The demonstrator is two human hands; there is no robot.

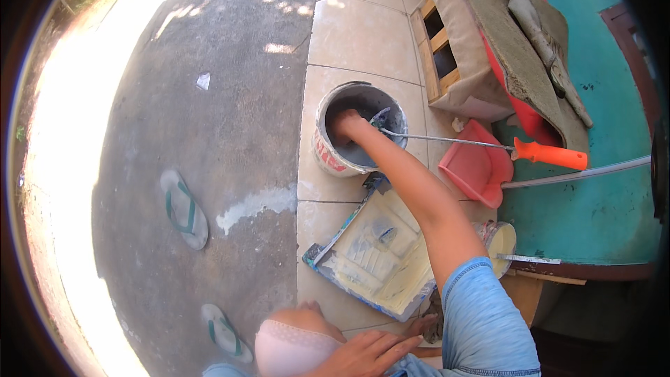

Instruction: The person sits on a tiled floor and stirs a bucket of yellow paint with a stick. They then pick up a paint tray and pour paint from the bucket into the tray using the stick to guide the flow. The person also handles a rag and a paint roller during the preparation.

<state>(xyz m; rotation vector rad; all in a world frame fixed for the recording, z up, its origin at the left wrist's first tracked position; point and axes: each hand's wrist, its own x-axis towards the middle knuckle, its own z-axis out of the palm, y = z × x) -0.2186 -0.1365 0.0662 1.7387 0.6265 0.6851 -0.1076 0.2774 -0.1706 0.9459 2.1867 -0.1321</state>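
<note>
My right hand (344,126) reaches down inside a paint-stained white bucket (328,157) with a dark grey interior; its fingers are hidden or blurred there. A paint roller leans across the bucket's right rim. Its head rests by the opening, and its orange handle (551,154) extends to the right. Below my right forearm lies a paint tray (363,258) smeared with cream-yellow paint and edged in blue. My left hand (373,352) lies flat near my knee at the bottom edge, fingers extended, holding nothing.
A pink-red dustpan (474,164) with a long grey handle lies right of the bucket. Beside the tray stands a small paint container (501,241) with a flat strip across it. A cloth-covered wooden crate (436,45) is farther back. Slippers (185,209) lie on the concrete at left.
</note>
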